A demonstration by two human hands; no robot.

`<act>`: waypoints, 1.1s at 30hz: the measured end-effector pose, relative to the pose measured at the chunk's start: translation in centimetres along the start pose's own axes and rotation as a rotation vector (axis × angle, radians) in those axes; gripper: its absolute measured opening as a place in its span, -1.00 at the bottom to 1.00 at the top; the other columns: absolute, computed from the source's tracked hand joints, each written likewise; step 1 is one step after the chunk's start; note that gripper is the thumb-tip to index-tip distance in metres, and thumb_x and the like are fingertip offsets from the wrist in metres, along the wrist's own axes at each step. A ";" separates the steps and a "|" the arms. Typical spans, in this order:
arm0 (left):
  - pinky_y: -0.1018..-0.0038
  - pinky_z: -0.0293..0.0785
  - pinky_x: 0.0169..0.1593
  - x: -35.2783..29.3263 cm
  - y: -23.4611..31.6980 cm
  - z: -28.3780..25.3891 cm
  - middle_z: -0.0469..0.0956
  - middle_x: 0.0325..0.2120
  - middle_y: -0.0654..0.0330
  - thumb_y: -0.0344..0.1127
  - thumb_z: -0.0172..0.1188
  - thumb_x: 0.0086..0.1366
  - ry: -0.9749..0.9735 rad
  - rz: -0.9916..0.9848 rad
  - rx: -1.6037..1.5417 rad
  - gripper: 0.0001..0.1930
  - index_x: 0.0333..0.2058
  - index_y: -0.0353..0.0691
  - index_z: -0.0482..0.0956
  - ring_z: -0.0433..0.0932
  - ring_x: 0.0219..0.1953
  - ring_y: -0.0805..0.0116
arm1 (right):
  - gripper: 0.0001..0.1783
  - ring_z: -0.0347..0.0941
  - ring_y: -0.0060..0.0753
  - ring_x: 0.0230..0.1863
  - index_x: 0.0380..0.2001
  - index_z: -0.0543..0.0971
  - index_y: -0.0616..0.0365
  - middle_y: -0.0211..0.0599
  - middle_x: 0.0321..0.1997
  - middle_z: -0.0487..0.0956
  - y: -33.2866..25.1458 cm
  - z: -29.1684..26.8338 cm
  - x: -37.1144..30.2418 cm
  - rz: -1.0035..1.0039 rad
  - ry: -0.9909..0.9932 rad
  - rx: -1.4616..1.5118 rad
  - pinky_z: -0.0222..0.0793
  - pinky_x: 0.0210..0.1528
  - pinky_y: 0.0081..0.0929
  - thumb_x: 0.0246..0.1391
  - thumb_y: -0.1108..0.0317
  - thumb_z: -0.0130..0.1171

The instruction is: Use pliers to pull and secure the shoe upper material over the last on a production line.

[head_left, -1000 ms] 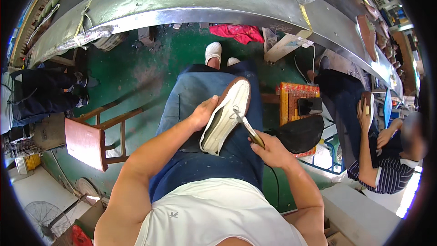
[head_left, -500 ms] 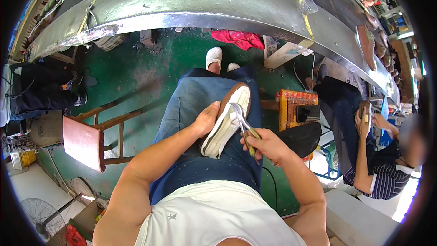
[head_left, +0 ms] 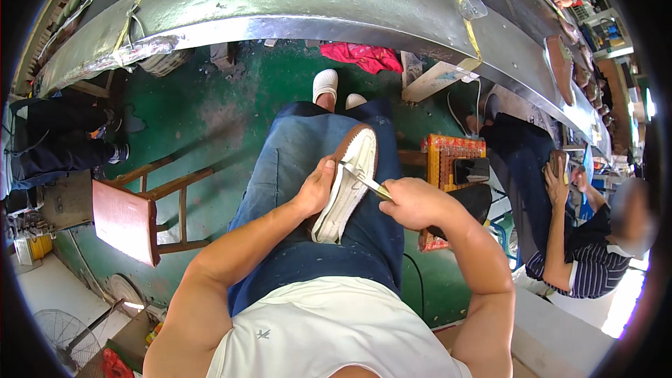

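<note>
A cream shoe (head_left: 339, 211) with a brown edge rests across my lap, its toe pointing away from me. My left hand (head_left: 317, 187) grips its left side, thumb lying over the upper. My right hand (head_left: 416, 203) is closed around the olive handles of metal pincers (head_left: 364, 179). The pincers' head touches or lies just over the left edge of the shoe's upper, close to my left fingertips. My right palm hides most of the handles, and whether the jaws bite on material cannot be made out.
A metal-edged workbench (head_left: 280, 24) spans the far side. At left stands a wooden stool (head_left: 126, 217); at right, an orange woven seat (head_left: 441, 161) holds a black box (head_left: 471, 171). Another person (head_left: 581, 266) at right handles a shoe. A red cloth (head_left: 364, 57) lies under the bench.
My right hand has turned palm down and moved up slightly. The pincers have swung from upright to slanting, their head shifting to the shoe's left edge. The shoe has shifted slightly left.
</note>
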State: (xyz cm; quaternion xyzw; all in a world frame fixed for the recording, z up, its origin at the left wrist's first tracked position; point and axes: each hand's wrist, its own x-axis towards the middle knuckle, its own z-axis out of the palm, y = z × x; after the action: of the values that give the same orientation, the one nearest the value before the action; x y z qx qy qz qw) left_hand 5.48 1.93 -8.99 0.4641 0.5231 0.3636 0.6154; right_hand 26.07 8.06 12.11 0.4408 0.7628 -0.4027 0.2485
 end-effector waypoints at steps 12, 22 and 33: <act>0.36 0.33 0.33 0.9 5.0 -1.3 0.40 0.24 0.05 0.14 0.24 0.40 -0.096 -0.232 -0.488 -0.14 0.43 -0.25 0.10 0.37 0.28 0.27 | -0.64 0.57 0.29 -0.15 -0.12 0.53 0.29 0.16 -0.27 0.63 1.5 9.8 3.6 0.034 0.500 0.437 0.43 -0.05 0.07 0.28 0.16 0.15; 0.32 0.40 0.28 2.1 5.4 0.2 0.48 0.17 0.05 0.04 0.40 0.30 -0.018 -0.312 -0.503 -0.16 0.39 -0.21 0.22 0.46 0.20 0.25 | -0.66 0.52 -0.49 -0.42 -0.07 0.56 0.25 -0.25 -0.36 0.61 4.8 13.8 5.6 0.020 0.241 1.207 0.39 -0.43 -0.51 0.31 0.18 0.19; 0.32 0.49 0.13 3.1 7.6 1.2 0.59 0.04 -0.02 -0.08 0.36 0.27 -0.009 -0.411 -0.188 -0.34 0.23 -0.33 0.39 0.57 0.05 0.22 | -0.43 0.65 -0.17 0.04 0.14 0.46 0.39 0.01 0.06 0.63 10.7 6.8 1.8 -0.042 -0.237 1.392 0.72 -0.24 -0.36 0.20 0.20 0.31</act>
State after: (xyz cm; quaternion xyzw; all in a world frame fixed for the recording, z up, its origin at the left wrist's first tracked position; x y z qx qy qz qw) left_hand 7.55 6.95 -2.69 0.2901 0.5676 0.2756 0.7195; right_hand 34.68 6.37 2.79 0.4356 0.3043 -0.8470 -0.0176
